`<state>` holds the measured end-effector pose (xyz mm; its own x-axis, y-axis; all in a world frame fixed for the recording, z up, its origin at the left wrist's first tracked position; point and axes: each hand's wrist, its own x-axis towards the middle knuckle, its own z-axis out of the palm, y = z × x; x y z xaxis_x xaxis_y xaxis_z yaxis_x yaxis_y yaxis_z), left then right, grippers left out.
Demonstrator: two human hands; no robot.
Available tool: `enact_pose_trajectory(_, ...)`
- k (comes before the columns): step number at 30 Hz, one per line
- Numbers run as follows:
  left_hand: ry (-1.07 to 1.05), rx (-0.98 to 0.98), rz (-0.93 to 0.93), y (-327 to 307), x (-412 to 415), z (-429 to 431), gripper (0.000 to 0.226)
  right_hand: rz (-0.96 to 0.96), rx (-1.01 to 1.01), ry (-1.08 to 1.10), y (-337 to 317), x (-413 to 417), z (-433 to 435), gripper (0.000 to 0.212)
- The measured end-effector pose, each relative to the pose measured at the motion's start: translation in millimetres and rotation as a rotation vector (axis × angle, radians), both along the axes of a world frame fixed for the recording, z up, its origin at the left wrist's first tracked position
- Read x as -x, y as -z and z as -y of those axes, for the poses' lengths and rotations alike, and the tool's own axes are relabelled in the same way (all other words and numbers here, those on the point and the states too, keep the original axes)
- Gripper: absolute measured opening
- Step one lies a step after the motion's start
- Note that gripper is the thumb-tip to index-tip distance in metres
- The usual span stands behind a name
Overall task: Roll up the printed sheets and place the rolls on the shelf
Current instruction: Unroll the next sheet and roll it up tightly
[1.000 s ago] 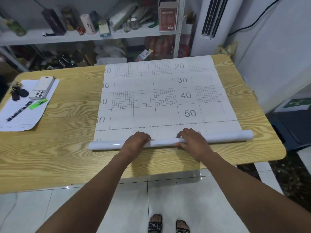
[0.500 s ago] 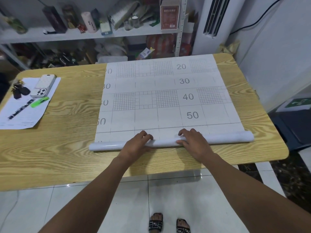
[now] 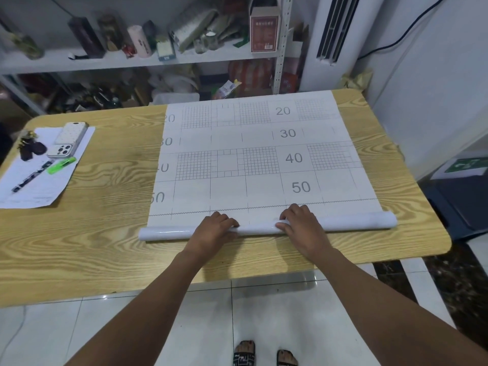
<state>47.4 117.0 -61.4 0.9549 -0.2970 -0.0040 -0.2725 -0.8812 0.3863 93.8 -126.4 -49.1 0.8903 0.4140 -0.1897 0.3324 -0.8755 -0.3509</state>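
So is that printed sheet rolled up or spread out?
Mostly spread. Only the near edge of the sheet is rolled into a tube, gripped by left hand and right hand; the rest lies flat.

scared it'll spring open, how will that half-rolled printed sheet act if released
The rolled end looks glossy and loose, so it would probably uncurl. A round tube on the smooth wooden table, it may roll. The flat printed sheet looks thin, likely floppy.

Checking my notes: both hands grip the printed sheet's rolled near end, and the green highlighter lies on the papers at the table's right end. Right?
No: the head view shows the green highlighter on the papers at the left end of the table. The left hand and right hand do grip the rolled near end of the printed sheet.
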Motion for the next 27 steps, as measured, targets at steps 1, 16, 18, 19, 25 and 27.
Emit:
enact_pose_trajectory(1,0.003,0.002,0.003,-0.9,-0.1,0.0,0.018,0.008,0.019,-0.001,0.9,0.2,0.2,0.032)
enact_pose_trajectory(16,-0.121,0.069,-0.064,5.2,-0.6,2.6,0.020,0.054,0.016,-0.070,3.9,0.8,10.7,0.051)
enact_pose_trajectory(18,-0.118,0.054,-0.089,4.6,-2.4,2.9,0.024,0.041,0.011,-0.075,4.0,-1.2,11.6,0.048)
enact_pose_trajectory(19,-0.122,0.044,-0.111,3.1,-3.3,3.4,0.026,0.033,0.007,-0.074,4.1,-2.4,11.8,0.048)
enact_pose_trajectory(25,-0.159,-0.013,-0.150,0.1,-5.9,4.6,0.027,-0.013,-0.040,-0.077,1.0,-7.3,11.4,0.050)
enact_pose_trajectory(27,-0.186,-0.022,-0.148,-0.3,-6.2,5.1,0.027,-0.022,-0.069,-0.066,-0.3,-7.8,10.9,0.052)
